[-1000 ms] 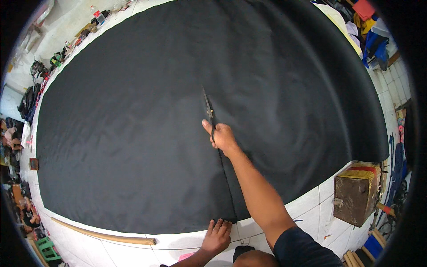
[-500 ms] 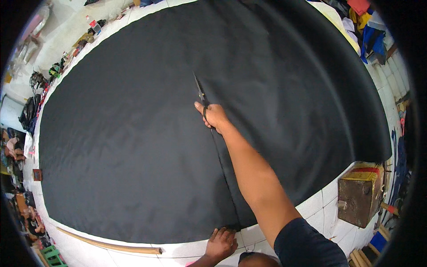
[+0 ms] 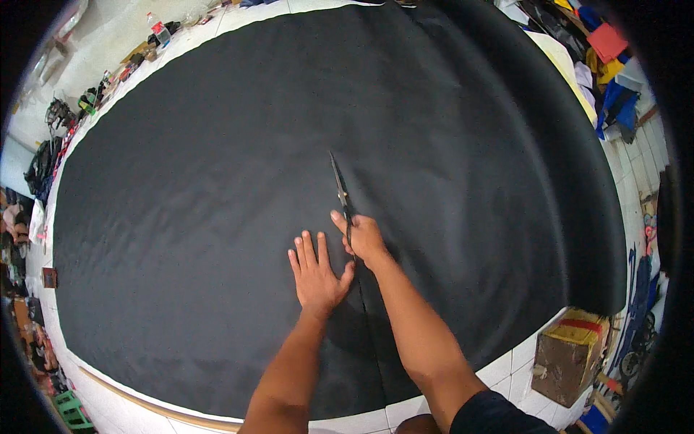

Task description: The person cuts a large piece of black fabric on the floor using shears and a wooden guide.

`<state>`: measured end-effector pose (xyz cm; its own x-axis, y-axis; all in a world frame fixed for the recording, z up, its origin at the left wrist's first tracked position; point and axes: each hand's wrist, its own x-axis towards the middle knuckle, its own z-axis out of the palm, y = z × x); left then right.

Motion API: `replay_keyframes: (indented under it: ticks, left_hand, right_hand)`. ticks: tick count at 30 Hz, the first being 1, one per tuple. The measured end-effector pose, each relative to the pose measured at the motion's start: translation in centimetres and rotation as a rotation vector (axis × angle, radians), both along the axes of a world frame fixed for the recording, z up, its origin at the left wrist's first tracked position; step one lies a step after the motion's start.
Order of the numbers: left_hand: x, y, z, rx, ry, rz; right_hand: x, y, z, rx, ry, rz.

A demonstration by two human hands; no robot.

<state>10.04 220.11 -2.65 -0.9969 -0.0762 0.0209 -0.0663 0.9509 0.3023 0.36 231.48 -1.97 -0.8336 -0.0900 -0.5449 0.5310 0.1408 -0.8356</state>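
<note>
A large black sheet of smooth material [image 3: 195,210] lies spread over the white tiled floor. My right hand [image 3: 363,237] grips a pair of scissors [image 3: 341,189] by the handles, its blades pointing away from me over the sheet. Behind the scissors a cut line [image 3: 370,340] runs back to the sheet's near edge. Just left of this line my left hand [image 3: 316,275] rests flat on the material, fingers spread, holding nothing. On the right side the sheet curves up into a thick fold or roll [image 3: 571,181].
A worn brown box [image 3: 567,362] stands at the sheet's right near corner. Along the near left edge lies a wooden stick [image 3: 144,405]. A bottle [image 3: 157,27] and assorted clutter line the far left. Coloured cloths [image 3: 607,43] are heaped at the far right.
My left hand has moved from the near edge up onto the sheet, beside the cut. The scissors and right hand appear lower in the picture, as the whole view has shifted too.
</note>
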Motion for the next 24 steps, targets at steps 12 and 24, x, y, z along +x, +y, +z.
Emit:
replay_keyframes:
  ticks: [12,24]
  left_hand:
    - [-0.9,-0.5,0.2,0.05,-0.106,0.021]
    - [-0.8,0.0,-1.0,-0.012,-0.134,0.0]
  right_hand:
    - [-1.7,0.1,1.4,-0.154,-0.156,0.035]
    - [-6.0,-1.7,0.7,0.093,-0.045,0.0]
